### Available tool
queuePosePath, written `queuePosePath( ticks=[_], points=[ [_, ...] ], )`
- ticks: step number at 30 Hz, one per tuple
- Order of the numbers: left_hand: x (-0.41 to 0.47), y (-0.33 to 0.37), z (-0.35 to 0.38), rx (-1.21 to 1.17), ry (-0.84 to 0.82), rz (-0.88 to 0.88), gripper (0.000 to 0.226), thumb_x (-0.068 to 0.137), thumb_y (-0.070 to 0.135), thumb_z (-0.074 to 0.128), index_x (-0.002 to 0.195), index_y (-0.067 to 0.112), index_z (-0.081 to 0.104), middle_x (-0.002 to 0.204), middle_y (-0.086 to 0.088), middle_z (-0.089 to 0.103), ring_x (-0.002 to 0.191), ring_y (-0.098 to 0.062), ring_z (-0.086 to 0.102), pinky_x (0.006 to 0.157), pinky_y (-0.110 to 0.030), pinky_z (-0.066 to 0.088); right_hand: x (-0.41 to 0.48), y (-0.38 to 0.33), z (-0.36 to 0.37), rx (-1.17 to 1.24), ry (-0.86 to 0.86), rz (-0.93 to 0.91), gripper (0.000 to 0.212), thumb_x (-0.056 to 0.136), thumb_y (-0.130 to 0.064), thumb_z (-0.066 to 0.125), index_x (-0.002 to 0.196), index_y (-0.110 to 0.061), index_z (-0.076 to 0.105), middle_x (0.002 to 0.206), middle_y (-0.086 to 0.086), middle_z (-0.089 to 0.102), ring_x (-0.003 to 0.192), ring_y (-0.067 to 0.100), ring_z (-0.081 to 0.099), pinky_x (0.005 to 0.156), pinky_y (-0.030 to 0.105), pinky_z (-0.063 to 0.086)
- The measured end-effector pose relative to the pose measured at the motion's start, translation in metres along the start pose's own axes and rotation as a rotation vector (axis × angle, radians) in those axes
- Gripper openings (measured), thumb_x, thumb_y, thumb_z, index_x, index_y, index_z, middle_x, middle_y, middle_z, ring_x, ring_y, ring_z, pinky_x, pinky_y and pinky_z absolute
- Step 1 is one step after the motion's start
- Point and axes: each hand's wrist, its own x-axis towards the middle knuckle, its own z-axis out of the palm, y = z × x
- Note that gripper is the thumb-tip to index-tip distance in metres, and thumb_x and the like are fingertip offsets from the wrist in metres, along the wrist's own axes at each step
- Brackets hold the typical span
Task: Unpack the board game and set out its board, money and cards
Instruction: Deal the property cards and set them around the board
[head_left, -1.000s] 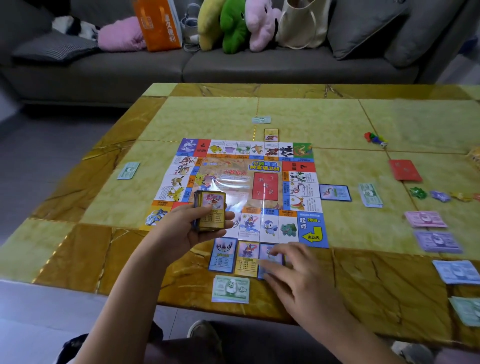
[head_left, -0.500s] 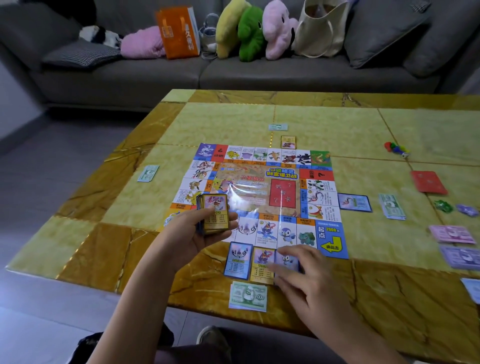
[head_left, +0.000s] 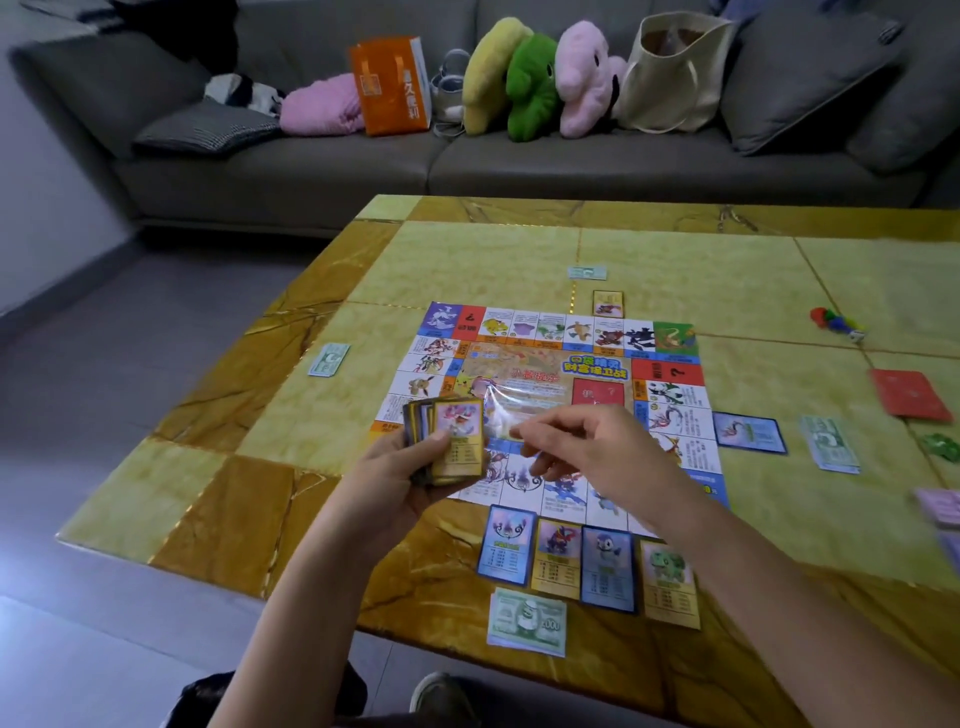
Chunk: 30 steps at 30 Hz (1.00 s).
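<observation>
The left hand (head_left: 400, 475) grips a deck of cards (head_left: 457, 439), thumb on its face. Just beside it the right hand (head_left: 597, 452) hovers, fingers curled; whether they pinch anything I cannot tell. The board (head_left: 545, 358) lies beneath both hands.

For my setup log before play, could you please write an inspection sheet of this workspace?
Surface: table, yellow and brown stone pattern.
Job's things: board flat at centre; four cards in a row along its near edge; money stacks near, left, far and right.
Clutter: coloured pieces at far right.
Hands: left hand holds the card deck; right hand beside it, fingers curled, grasp unclear.
Cables: nothing seen.
Surroundings: grey sofa with plush toys, orange bag, canvas tote.
</observation>
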Motion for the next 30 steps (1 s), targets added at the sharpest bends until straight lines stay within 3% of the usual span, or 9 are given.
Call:
queuePosePath(
  ticks=[6, 8, 11, 15, 17, 21, 24, 30],
  points=[
    [0.003, -0.005, 0.007, 0.046, -0.024, 0.016, 0.026, 0.084, 0.006, 0.057, 0.109, 0.000, 0.057, 0.092, -0.015, 0.073, 0.079, -0.022, 0.071, 0.065, -0.028, 0.059, 0.019, -0.009, 0.008, 0.140, -0.100, 0.035, 0.050, 0.081, -0.049, 0.055, 0.094, -0.003, 0.071, 0.085, 0.012, 0.073, 0.073, 0.025, 0.069, 0.068, 0.030, 0.057],
    [0.005, -0.007, 0.012, 0.095, -0.033, 0.039, 0.032, 0.080, 0.006, 0.061, 0.112, -0.001, 0.057, 0.095, -0.016, 0.073, 0.081, -0.024, 0.071, 0.066, -0.028, 0.058, 0.020, -0.005, 0.008, 0.066, -0.098, -0.001, 0.039, 0.079, -0.046, 0.060, 0.088, -0.009, 0.071, 0.077, 0.007, 0.073, 0.070, 0.023, 0.070, 0.067, 0.030, 0.057],
    [0.009, -0.010, 0.016, 0.152, -0.052, 0.050, 0.043, 0.073, 0.011, 0.066, 0.114, -0.002, 0.059, 0.101, -0.017, 0.072, 0.090, -0.028, 0.071, 0.072, -0.029, 0.058, 0.022, 0.003, 0.007, -0.050, -0.028, -0.041, 0.023, 0.075, -0.036, 0.074, 0.086, -0.016, 0.073, 0.068, -0.001, 0.069, 0.060, 0.012, 0.065, 0.058, 0.020, 0.050],
    [0.015, -0.010, 0.020, 0.138, -0.073, -0.002, 0.034, 0.080, 0.019, 0.060, 0.108, 0.000, 0.063, 0.098, -0.016, 0.073, 0.088, -0.025, 0.071, 0.074, -0.030, 0.059, 0.025, 0.012, 0.003, 0.024, 0.072, -0.018, 0.005, 0.077, -0.016, 0.076, 0.077, -0.015, 0.072, 0.060, -0.008, 0.066, 0.053, 0.002, 0.061, 0.052, 0.014, 0.046],
    [0.018, -0.009, 0.022, 0.157, -0.068, -0.008, 0.022, 0.086, 0.015, 0.056, 0.103, 0.003, 0.064, 0.095, -0.014, 0.074, 0.085, -0.022, 0.071, 0.073, -0.029, 0.059, 0.025, 0.015, 0.001, 0.030, 0.062, -0.025, 0.009, 0.080, -0.013, 0.073, 0.078, -0.022, 0.072, 0.064, -0.009, 0.070, 0.058, 0.002, 0.063, 0.054, 0.014, 0.047],
    [0.028, -0.006, 0.023, 0.098, 0.109, 0.017, 0.011, 0.092, 0.006, 0.053, 0.099, 0.003, 0.061, 0.084, -0.009, 0.075, 0.073, -0.018, 0.072, 0.064, -0.026, 0.059, 0.023, 0.020, -0.010, 0.108, 0.064, -0.039, 0.010, 0.078, -0.015, 0.072, 0.084, -0.022, 0.073, 0.072, -0.004, 0.073, 0.063, 0.007, 0.065, 0.058, 0.019, 0.050],
    [0.037, 0.004, 0.011, -0.113, 0.318, 0.049, 0.008, 0.093, 0.004, 0.053, 0.099, 0.003, 0.058, 0.079, -0.009, 0.073, 0.065, -0.016, 0.071, 0.059, -0.027, 0.059, 0.024, 0.021, -0.025, 0.104, 0.116, -0.020, 0.016, 0.066, -0.028, 0.074, 0.073, -0.014, 0.071, 0.063, 0.002, 0.070, 0.054, 0.009, 0.060, 0.053, 0.019, 0.050],
    [0.037, 0.019, -0.017, -0.197, 0.458, 0.106, 0.008, 0.094, 0.006, 0.054, 0.100, 0.002, 0.057, 0.091, -0.015, 0.069, 0.068, -0.018, 0.072, 0.055, -0.027, 0.058, 0.027, 0.028, -0.038, 0.088, 0.153, 0.025, 0.014, 0.068, -0.026, 0.069, 0.071, -0.012, 0.071, 0.059, 0.001, 0.068, 0.049, 0.008, 0.061, 0.049, 0.015, 0.048]
  ],
)
